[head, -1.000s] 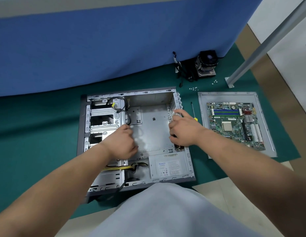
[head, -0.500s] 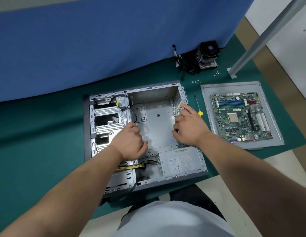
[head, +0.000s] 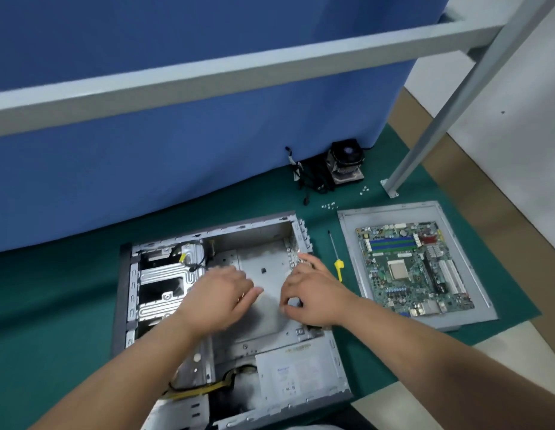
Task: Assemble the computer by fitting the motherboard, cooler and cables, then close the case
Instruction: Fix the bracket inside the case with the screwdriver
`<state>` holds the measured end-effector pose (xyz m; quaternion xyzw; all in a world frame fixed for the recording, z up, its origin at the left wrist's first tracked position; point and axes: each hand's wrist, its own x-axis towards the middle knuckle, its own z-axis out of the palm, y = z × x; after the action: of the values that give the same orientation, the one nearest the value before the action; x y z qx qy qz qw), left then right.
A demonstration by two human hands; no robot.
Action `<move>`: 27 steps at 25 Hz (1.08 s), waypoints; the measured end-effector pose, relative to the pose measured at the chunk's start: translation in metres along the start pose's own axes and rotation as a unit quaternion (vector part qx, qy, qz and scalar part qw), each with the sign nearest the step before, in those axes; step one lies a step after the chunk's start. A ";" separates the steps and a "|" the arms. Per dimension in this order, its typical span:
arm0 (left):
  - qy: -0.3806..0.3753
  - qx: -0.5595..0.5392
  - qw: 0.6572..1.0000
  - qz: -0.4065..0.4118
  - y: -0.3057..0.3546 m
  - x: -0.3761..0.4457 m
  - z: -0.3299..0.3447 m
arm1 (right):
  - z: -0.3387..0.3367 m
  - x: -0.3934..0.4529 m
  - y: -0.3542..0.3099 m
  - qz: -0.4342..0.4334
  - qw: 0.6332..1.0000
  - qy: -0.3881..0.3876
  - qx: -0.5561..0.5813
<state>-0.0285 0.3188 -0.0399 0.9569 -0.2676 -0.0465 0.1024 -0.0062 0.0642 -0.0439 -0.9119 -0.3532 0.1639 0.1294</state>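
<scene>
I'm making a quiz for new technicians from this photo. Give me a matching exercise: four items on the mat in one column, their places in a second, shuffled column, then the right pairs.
Items
1. motherboard
2. screwdriver
3. CPU cooler
4. power supply

Places
A. by the blue partition, beside loose cables
B. inside the computer case, near corner
C. on the grey side panel
D. on the mat between case and panel

Pairs: 1-C, 2-D, 3-A, 4-B

Power-supply label (head: 287,380) — print unreadable.
</scene>
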 end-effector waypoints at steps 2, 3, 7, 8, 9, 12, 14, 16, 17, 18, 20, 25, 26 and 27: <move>0.103 -0.014 0.994 -0.024 -0.008 0.045 -0.012 | -0.018 0.005 0.021 0.015 0.992 0.052 0.114; 0.130 -0.017 0.990 -0.060 -0.014 0.068 -0.017 | -0.027 0.007 0.035 0.042 0.982 0.090 0.162; 0.000 -0.033 0.960 -0.278 -0.038 0.139 -0.015 | -0.058 0.023 0.102 0.215 0.952 0.079 0.205; -0.047 -0.014 0.952 -0.304 -0.042 0.146 -0.009 | -0.060 0.030 0.119 0.245 0.951 0.031 0.184; -0.072 0.010 0.947 -0.312 -0.044 0.151 -0.003 | -0.061 0.039 0.137 0.266 0.949 -0.015 0.170; -0.068 0.035 0.947 -0.311 -0.050 0.153 0.011 | -0.060 0.079 0.176 0.296 0.938 -0.077 0.162; -0.065 0.038 0.947 -0.312 -0.053 0.152 0.015 | -0.055 0.109 0.192 0.301 0.937 -0.076 0.163; -0.053 0.045 0.946 -0.315 -0.054 0.152 0.019 | -0.048 0.138 0.204 0.318 0.935 -0.038 0.150; -0.045 0.046 0.947 -0.316 -0.054 0.152 0.020 | -0.045 0.149 0.209 0.334 0.933 -0.004 0.136; -0.038 0.045 0.946 -0.317 -0.054 0.151 0.021 | -0.042 0.159 0.214 0.344 0.931 0.030 0.121; -0.025 0.046 0.946 -0.320 -0.054 0.150 0.023 | -0.037 0.173 0.224 0.331 0.937 0.060 0.094; -0.004 0.064 0.948 -0.313 -0.052 0.150 0.024 | -0.023 0.187 0.245 0.307 0.951 0.028 0.000; -0.004 0.066 0.947 -0.313 -0.052 0.151 0.024 | -0.021 0.189 0.247 0.305 0.951 0.037 -0.009; -0.003 0.067 0.947 -0.313 -0.051 0.151 0.024 | -0.020 0.190 0.249 0.303 0.952 0.045 -0.013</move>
<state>0.1225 0.2787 -0.0797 0.9971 0.0429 -0.0613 0.0170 0.2833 0.0139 -0.1528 -0.9841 -0.0563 0.1496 0.0778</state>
